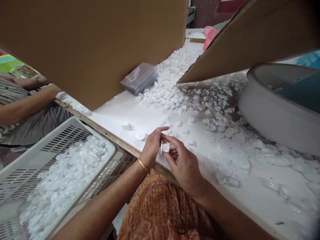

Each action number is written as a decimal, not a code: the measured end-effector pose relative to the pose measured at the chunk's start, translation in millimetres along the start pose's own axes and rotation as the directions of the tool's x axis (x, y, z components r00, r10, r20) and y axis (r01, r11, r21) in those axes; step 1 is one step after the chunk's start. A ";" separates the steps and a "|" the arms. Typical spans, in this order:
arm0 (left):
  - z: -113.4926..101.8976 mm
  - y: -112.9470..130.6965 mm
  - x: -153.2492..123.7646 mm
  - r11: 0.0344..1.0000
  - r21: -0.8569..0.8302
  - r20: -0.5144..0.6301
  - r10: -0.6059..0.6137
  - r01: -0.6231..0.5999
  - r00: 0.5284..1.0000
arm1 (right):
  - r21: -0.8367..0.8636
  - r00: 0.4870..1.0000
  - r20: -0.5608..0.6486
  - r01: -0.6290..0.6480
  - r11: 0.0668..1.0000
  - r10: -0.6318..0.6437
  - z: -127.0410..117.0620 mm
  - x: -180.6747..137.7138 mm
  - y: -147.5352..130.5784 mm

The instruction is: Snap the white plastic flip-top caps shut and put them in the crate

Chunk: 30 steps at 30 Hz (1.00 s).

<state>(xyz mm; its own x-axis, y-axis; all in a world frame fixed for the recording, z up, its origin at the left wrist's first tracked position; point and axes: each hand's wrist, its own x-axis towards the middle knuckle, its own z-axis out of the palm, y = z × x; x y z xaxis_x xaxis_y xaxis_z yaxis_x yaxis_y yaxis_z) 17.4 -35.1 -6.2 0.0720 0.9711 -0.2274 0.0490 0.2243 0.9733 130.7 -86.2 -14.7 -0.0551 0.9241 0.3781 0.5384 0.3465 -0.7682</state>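
Observation:
My right hand (186,163) grips a small white plastic cup-shaped piece (165,147) with a wide flat rim, its thumb below and fingers above. The piece lies on its side, rim facing left. My left hand (152,146), with a gold bangle at the wrist, closes against the rim side, its index finger stretched to the right. Its thumb and lower fingers are partly hidden. Just left of it, a round white piece (140,135) and a clearish one (127,126) lie on the white table (112,115). Several loose white cups (191,142) lie beyond my hands.
A heap of white cups (172,90) spreads across the table, with flat translucent pieces (235,156) to the right. Cardboard panels (100,43) stand around. A plastic-wrapped pack (140,78), a large tub (277,110) and a filled white basket (110,150) are near. Another person's arm (32,103) shows left.

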 end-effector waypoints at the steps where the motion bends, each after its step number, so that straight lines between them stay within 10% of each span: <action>1: 1.6 -0.2 -1.5 0.999 -0.048 0.008 -0.022 0.022 1.000 | -0.038 0.998 -0.004 0.054 0.998 -0.055 0.4 0.2 -2.5; 11: 8.7 4.6 -5.1 0.920 -0.354 0.132 -0.127 0.167 0.983 | -0.119 0.990 0.025 0.139 0.983 -0.137 -4.9 5.3 -5.0; 17: 10.2 4.2 -4.2 0.969 -0.198 0.022 -0.145 0.146 0.989 | -0.115 0.985 0.170 -0.008 0.993 0.027 -10.7 9.6 -5.8; 21: -5.5 -4.2 9.0 0.967 0.248 -0.016 -0.049 0.052 0.999 | -0.060 0.955 0.226 -0.186 0.981 0.195 -10.6 7.8 -1.5; 25: -21.8 -14.1 23.1 0.555 0.823 0.082 0.095 -0.121 0.992 | -0.113 0.937 0.255 -0.216 0.970 0.238 -7.4 4.9 5.7; 30: -16.4 -15.6 21.4 0.163 0.959 0.227 0.052 -0.233 0.973 | -0.092 0.936 0.271 -0.209 0.974 0.226 10.9 5.5 18.4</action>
<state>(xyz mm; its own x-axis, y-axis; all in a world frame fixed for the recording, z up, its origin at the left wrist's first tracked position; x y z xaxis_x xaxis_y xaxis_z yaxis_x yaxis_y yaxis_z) 1.9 -16.5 -25.7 0.2987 0.9376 -0.1778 0.9465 -0.2672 0.1812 131.1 -73.0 -32.3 -0.1574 0.9867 0.0402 0.6130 0.1295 -0.7794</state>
